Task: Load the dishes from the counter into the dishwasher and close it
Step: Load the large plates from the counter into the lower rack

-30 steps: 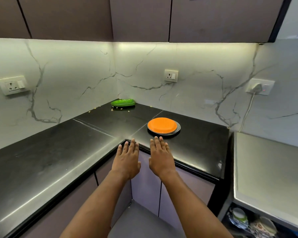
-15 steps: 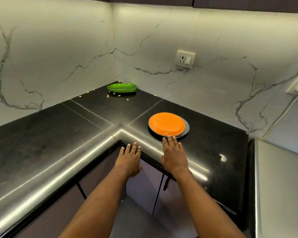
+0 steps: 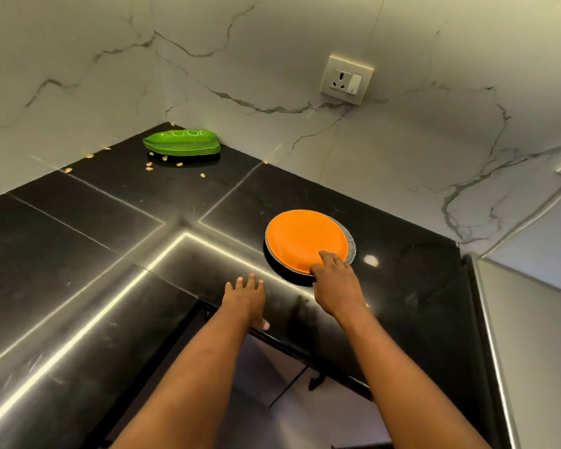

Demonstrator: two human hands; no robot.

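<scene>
The right hand [image 3: 334, 281] had its fingertips on the near rim of the round orange plate [image 3: 305, 238]; whether it pinched that rim could not be told. Just beside it, the left hand [image 3: 245, 299] was spread open over the glossy black stone bench [image 3: 110, 254]. The orange plate sat on 1 speckled grey plate [image 3: 352, 246]. Well beyond the left hand lay stacked green leaf-shaped plates [image 3: 182, 142].

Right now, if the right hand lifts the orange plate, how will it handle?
Probably stiff: the orange plate keeps a flat, even disc. Likely to slide rather than lift cleanly, since it sits off-centre on a grey plate. The right hand touches only its near rim, so it may tip.
</scene>
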